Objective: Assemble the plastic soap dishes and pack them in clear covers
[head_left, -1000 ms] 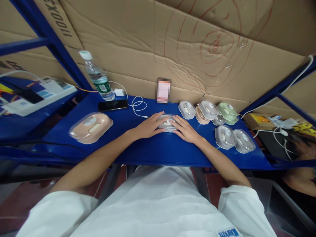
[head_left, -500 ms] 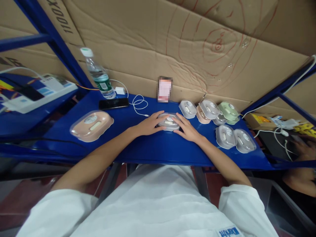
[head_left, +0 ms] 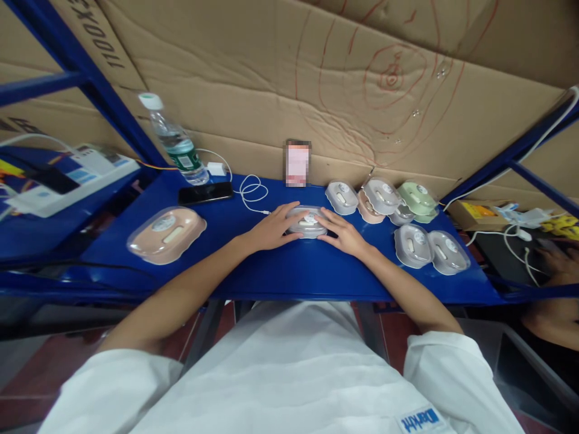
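Observation:
A small grey plastic box with a clear lid (head_left: 307, 228) rests on the blue table in front of me. From the left side my left hand (head_left: 271, 229) grips it, fingers over the far edge and thumb at the near edge. My right hand (head_left: 342, 234) holds the opposite side the same way. A pale strip and a round sticker show on the box between my fingers; its ends are partly covered. Further left lies a larger pink box with a clear lid (head_left: 167, 235). To the right are a grey box (head_left: 342, 198), a green box (head_left: 418, 198) and several others, some stacked.
At the back left stand a water bottle (head_left: 183, 154) and a black phone (head_left: 205, 193), with a white cable (head_left: 253, 190) beside them. A blurred-out upright phone-like object (head_left: 297, 164) leans on the cardboard wall (head_left: 226, 90). Another person's arm (head_left: 554, 319) shows at far right.
The view has shifted slightly. Both hands stay on the grey box, and the boxes keep their places on the table.

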A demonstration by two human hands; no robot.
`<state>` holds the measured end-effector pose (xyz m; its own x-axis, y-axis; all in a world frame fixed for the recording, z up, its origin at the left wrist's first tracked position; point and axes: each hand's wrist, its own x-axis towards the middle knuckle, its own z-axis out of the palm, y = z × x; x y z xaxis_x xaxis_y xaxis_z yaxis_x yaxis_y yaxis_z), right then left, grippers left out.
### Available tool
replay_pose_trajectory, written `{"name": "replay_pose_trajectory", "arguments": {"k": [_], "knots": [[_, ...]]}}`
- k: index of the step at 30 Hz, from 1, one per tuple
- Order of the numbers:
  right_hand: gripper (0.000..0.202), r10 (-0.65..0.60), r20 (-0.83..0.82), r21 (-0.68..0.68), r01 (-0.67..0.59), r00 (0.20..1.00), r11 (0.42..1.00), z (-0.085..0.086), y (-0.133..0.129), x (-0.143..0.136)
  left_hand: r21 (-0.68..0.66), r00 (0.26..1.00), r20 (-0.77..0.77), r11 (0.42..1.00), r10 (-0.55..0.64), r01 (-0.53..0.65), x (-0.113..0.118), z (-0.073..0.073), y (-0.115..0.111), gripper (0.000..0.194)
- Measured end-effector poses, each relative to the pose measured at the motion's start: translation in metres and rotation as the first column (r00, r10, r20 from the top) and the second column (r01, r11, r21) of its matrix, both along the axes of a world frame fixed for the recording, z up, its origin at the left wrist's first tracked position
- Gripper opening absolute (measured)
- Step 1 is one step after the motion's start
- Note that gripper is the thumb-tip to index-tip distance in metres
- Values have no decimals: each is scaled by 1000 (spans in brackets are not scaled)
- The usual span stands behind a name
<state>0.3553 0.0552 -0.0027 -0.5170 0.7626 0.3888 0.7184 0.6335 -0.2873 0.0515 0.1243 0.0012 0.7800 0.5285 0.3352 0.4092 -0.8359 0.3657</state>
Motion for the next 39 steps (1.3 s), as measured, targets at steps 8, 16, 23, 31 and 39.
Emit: {"name": "replay_pose_trajectory", "arguments": {"k": [8,16,23,31,39], "knots": [[63,-40,91,35,37,995,999,6,1,-1,41,986,-114,992,124,-120,-26,22,16,54],[62,-121,77,66,116,990,991,0,7,5,121,898,-224,925,380,-361,-58,27,34,33],[62,-114,71,66,109,991,992,1,8,8,140,827,-250,864,503,-483,-55,17,47,26],[62,-112,63,81,107,992,991,1,8,6,153,729,-135,741,671,-654,-50,11,61,36],[63,-107,64,53,104,992,993,1,8,6,89,781,-92,786,618,-611,-45,0,62,47]]}}
